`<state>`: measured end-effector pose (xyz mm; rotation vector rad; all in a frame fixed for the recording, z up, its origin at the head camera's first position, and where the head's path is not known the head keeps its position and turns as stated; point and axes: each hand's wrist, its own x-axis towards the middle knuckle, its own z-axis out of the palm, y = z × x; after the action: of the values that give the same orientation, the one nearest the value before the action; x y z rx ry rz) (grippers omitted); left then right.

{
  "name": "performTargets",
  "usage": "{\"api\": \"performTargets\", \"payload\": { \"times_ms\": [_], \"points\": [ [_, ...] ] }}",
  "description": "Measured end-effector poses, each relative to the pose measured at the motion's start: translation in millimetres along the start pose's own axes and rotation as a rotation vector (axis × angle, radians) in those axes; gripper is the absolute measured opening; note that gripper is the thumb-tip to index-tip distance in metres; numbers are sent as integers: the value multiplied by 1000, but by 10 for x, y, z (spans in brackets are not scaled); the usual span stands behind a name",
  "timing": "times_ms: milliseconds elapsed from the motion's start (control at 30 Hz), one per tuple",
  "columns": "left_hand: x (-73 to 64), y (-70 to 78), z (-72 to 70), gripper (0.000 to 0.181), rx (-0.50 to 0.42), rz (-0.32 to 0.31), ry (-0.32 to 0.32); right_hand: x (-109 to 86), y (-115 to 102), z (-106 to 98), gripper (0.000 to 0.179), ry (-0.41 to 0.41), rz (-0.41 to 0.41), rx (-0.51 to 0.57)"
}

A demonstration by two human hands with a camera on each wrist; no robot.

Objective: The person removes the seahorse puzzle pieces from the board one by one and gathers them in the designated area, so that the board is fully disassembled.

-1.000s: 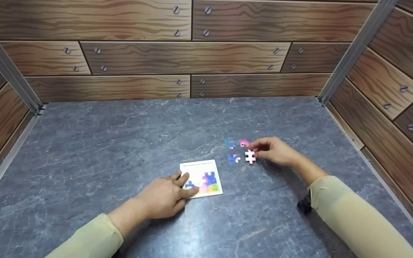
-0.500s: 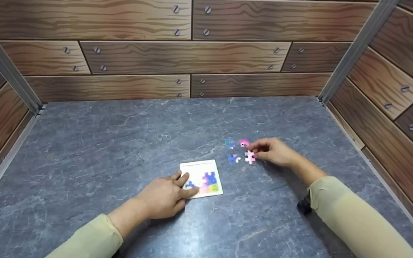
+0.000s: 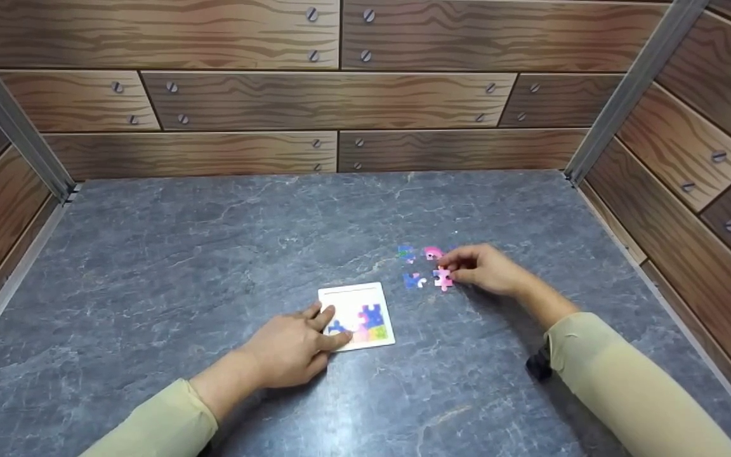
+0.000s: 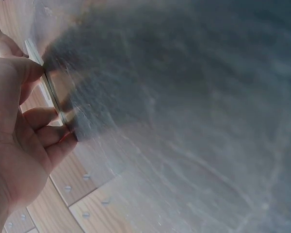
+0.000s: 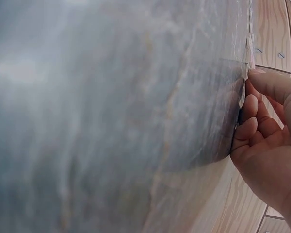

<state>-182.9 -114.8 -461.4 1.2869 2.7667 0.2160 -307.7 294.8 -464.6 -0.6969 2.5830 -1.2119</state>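
In the head view my left hand (image 3: 292, 349) rests on the left side of a white puzzle tray (image 3: 349, 290), two fingers stretched over its surface. The left wrist view shows the thumb and the other fingers along the tray's edge (image 4: 51, 92). Several blue, pink and green pieces (image 3: 372, 315) lie inside, along the bottom and right. To the right of the tray, my right hand (image 3: 489, 270) pinches a pink jigsaw piece (image 3: 443, 279) between thumb and fingertips, low over the table. In the right wrist view, thumb and fingertips (image 5: 254, 73) meet close to the tabletop.
Beside the pinched piece lie a blue-green piece (image 3: 406, 254), a pink piece (image 3: 432, 253) and a blue piece (image 3: 412, 280). The grey marbled table (image 3: 226, 247) is bounded by wood-patterned walls (image 3: 327, 101) at back and sides.
The pinched piece has changed from pale glare to clear pink, as if its tilt shifted slightly. Both hands and the tray stay in place.
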Motion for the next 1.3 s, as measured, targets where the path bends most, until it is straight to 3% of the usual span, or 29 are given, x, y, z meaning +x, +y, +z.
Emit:
{"api": "performTargets", "payload": {
  "times_ms": [267,633,1300],
  "points": [
    [-5,12,25,45,9,12,34,-16,-15,10,30,-9,5,32],
    [-11,18,34,45,2,13,38,-30,-22,15,30,1,14,2],
    [4,17,-2,45,2,6,16,-42,-125,-62,31,23,67,55]
  ]
}}
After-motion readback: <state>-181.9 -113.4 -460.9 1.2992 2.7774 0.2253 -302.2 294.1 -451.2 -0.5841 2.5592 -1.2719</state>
